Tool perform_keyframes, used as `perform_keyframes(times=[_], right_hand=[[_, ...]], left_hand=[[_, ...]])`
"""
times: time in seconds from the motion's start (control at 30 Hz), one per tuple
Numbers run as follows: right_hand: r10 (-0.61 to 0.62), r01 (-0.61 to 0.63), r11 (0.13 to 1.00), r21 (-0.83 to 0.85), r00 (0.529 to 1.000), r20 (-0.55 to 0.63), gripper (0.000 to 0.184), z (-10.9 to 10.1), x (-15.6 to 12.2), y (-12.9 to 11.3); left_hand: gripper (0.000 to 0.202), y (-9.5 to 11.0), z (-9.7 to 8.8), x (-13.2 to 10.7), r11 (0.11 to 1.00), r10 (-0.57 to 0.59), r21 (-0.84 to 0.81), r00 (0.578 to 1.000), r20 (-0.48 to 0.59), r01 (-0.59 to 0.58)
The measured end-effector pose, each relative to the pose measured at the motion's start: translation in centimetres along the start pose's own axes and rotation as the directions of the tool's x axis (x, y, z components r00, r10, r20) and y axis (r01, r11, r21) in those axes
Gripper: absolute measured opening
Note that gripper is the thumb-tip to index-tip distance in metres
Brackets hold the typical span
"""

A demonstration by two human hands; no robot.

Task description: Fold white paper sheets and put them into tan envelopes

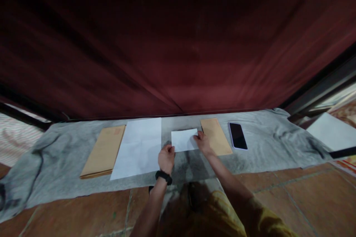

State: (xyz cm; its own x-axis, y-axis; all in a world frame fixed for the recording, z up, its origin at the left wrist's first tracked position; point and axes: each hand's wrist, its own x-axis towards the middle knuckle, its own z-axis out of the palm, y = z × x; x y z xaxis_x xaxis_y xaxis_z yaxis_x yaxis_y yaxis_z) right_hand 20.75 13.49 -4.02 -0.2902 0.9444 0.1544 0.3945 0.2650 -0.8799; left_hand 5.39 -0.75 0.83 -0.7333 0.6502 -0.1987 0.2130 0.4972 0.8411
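A small white sheet of paper (183,140), which looks folded, is held between my two hands over the grey cloth. My left hand (166,157) pinches its lower left corner, a dark band on the wrist. At the opposite end, my right hand (202,142) grips the paper's right edge between thumb and fingers. Just right of that hand lies a brown envelope (216,137), partly beneath the hand and wrist. Larger white paper (140,148) lies flat to the left of my left hand, its right edge close to the fingers.
A stack of brown envelopes (104,150) sits at the left, against the large white paper. A phone (238,136) with a dark screen lies on the grey cloth (267,140) at the right. Dark red fabric (178,63) rises behind. Tiled floor (83,214) shows in front.
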Motion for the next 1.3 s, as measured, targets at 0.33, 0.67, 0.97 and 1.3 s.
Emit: perform_keyframes(times=[0.33, 0.67, 0.97, 1.3], right_hand=[[-0.305, 0.303, 0.909, -0.286, 0.952, 0.038, 0.046, 0.0, -4.9, -1.0], [-0.383, 0.577, 0.704, -0.414, 0.799, 0.463, 0.043, 0.0, -8.8, -2.4], [-0.383, 0.600, 0.678, -0.424, 0.781, 0.493, 0.045, 0.0, -8.7, -2.1], [-0.384, 0.615, 0.690, -0.382, 0.758, 0.527, 0.054, -1.2, -8.9, -1.8]], left_hand=[[0.026, 0.1, 0.7, -0.4, 0.896, 0.028, 0.444, 0.999, -0.035, -0.009], [0.038, 0.7, 1.0, -0.7, 0.802, 0.060, 0.596, 0.998, 0.005, -0.051], [0.044, -2.5, 2.7, -4.6, 0.516, 0.597, 0.624, 0.769, 0.230, -0.587], [0.055, -4.4, 3.3, -6.0, 0.511, 0.557, 0.648, 0.792, 0.252, -0.565]])
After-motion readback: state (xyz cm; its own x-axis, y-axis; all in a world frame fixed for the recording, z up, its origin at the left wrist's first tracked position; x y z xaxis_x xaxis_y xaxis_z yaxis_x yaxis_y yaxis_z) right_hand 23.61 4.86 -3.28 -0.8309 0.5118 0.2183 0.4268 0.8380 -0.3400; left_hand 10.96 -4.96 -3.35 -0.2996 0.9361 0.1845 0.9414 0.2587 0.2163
